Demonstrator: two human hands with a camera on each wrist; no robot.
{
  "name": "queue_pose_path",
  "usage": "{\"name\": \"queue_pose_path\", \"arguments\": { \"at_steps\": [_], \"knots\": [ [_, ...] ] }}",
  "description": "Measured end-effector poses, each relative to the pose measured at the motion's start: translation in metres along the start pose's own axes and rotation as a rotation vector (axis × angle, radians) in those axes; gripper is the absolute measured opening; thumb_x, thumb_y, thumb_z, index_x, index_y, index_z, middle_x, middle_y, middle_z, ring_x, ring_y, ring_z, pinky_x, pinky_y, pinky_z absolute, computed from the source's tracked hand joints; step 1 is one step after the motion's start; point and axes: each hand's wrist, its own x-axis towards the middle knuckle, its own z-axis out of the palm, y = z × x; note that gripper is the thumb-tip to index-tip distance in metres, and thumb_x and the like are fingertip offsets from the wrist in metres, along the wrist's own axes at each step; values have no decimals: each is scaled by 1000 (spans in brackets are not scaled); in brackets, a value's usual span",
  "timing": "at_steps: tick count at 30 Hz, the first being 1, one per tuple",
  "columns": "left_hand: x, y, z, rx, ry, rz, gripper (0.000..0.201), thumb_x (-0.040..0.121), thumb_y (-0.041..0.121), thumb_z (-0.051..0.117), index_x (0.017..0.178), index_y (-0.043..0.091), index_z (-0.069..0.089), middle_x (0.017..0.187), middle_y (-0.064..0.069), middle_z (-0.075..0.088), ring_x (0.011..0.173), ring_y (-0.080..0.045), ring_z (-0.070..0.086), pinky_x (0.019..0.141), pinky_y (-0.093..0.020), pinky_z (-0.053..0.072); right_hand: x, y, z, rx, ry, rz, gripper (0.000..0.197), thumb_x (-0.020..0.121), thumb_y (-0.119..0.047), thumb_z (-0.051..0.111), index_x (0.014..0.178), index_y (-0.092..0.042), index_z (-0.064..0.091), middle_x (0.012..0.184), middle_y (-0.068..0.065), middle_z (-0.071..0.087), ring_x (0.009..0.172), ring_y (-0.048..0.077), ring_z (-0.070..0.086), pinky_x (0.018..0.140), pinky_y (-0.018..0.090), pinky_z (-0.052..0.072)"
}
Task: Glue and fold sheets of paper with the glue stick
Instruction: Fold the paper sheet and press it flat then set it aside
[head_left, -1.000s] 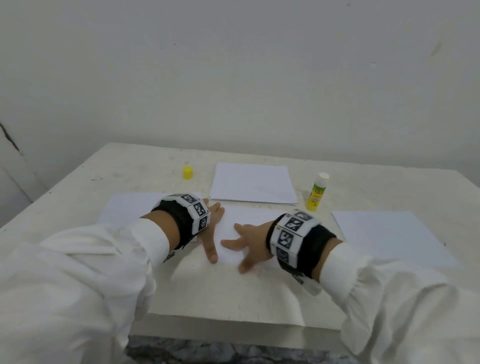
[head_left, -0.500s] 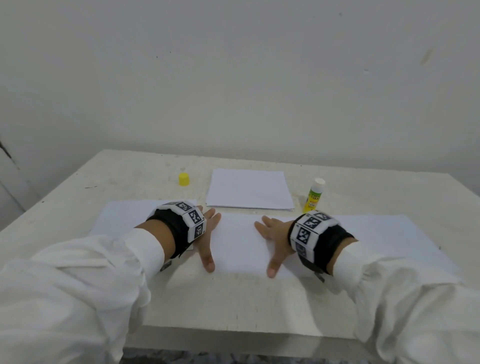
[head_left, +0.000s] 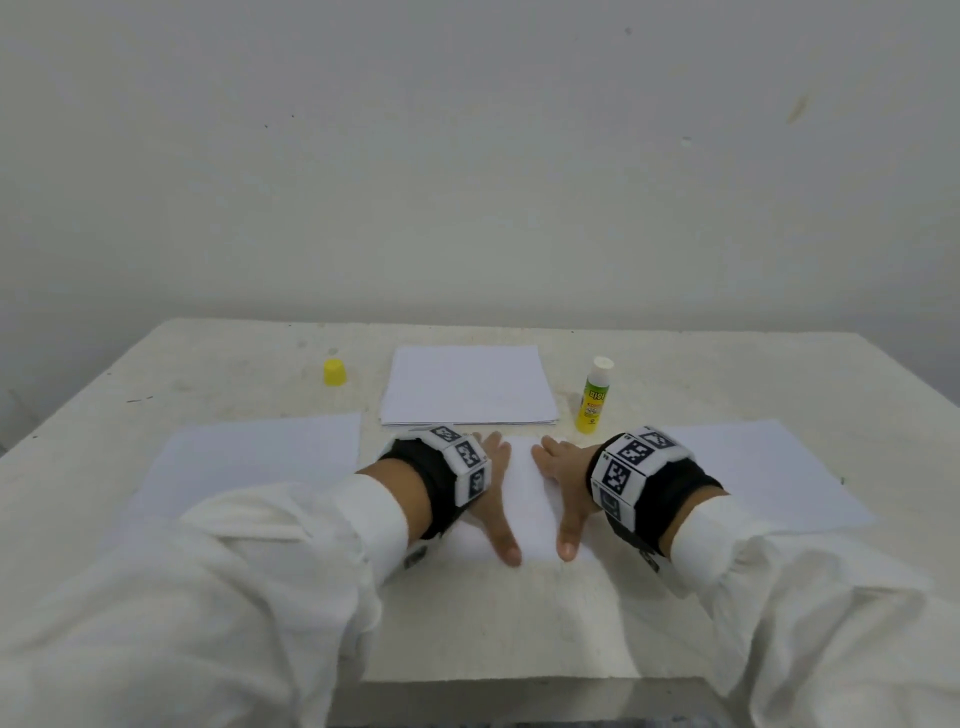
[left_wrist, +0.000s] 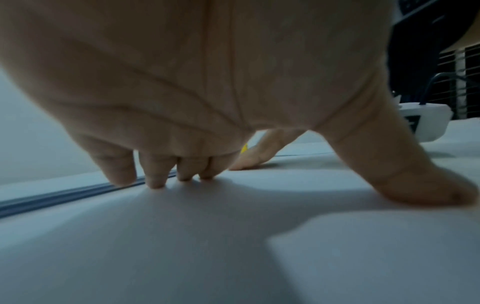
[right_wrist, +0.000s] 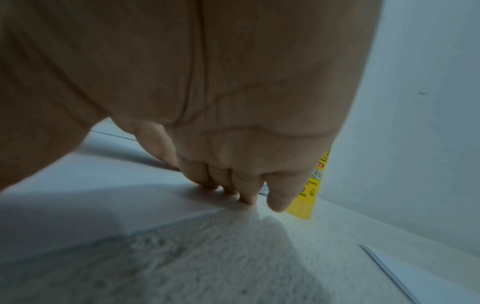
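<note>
A folded white paper (head_left: 525, 499) lies flat at the table's near centre. My left hand (head_left: 493, 493) and right hand (head_left: 563, 488) rest on it side by side, fingers straight and spread, thumbs stretched toward the near edge. In the left wrist view the fingertips (left_wrist: 155, 181) touch the paper (left_wrist: 182, 236). In the right wrist view the fingertips (right_wrist: 246, 195) sit at the far right corner of the paper (right_wrist: 91, 195). The uncapped glue stick (head_left: 594, 397) (right_wrist: 309, 197) stands upright just beyond the right hand. Its yellow cap (head_left: 334, 372) sits at the far left.
A stack of white sheets (head_left: 467, 384) lies behind the hands. Single sheets lie at the left (head_left: 260, 457) and right (head_left: 753, 467) of the off-white table (head_left: 519, 623). A plain wall rises behind the table's far edge.
The right hand has turned from pointing left to pointing away. The left hand has slid right across the paper, so both hands now lie close together.
</note>
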Motion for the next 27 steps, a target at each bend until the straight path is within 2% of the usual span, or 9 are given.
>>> {"name": "queue_pose_path", "arguments": {
  "at_steps": [5,7,9,14,16,18,23,25,27],
  "knots": [
    [-5,32,-18,-6,74,84,130,59,73,71,152,23,-4,157,-4,7,144,-28,11,114,-47,18,6,4,4,43,25,-6,135,64,-47,82,149,-17,-19,159,5,-10,147,23,-4,117,46,7],
    [-7,24,-16,3,56,53,135,56,75,71,152,21,-7,159,-4,1,145,-29,8,115,-49,18,6,4,4,12,11,6,133,65,-50,80,149,-16,-18,159,4,-14,147,22,-5,117,46,7],
    [-6,6,-8,-20,21,-24,147,46,81,71,151,19,-12,160,-2,-8,146,-29,4,117,-51,17,5,4,4,2,18,0,131,67,-50,80,150,-12,-14,159,7,-12,147,24,-3,117,46,9],
    [-18,-46,14,-85,-20,-130,157,38,86,67,150,12,-13,159,-4,-15,147,-28,-4,118,-49,9,2,4,1,6,51,-24,123,69,-48,79,150,-6,-4,158,11,2,145,28,8,116,48,16],
    [-25,-57,19,-90,-6,-159,152,44,84,69,150,7,-8,159,-9,-8,146,-29,2,118,-47,11,2,3,1,10,49,-21,121,69,-48,79,150,-5,0,157,12,7,145,28,12,115,49,19],
    [-31,-64,20,-99,-2,-194,146,45,82,70,149,5,2,156,-11,7,143,-29,16,116,-45,20,2,3,1,16,58,-20,119,68,-48,80,150,-6,4,155,11,11,143,29,16,113,51,23],
    [-42,-68,17,-174,36,-260,133,45,77,76,141,4,20,142,-8,36,126,-28,44,105,-39,37,-1,0,2,2,47,15,123,69,-47,79,151,-9,-4,158,10,3,145,29,10,115,51,20],
    [-44,-71,16,-229,53,-257,137,47,73,78,147,7,11,148,-7,34,130,-28,42,107,-39,36,-2,-1,2,16,51,28,123,68,-47,80,151,-9,-3,158,9,5,145,30,12,114,51,22],
    [-48,-72,14,-281,48,-236,142,54,65,81,151,12,-8,157,-6,19,140,-27,30,112,-38,28,-3,-3,2,33,56,37,124,68,-46,80,151,-10,-4,158,9,6,145,30,13,114,50,23]
  ]
}}
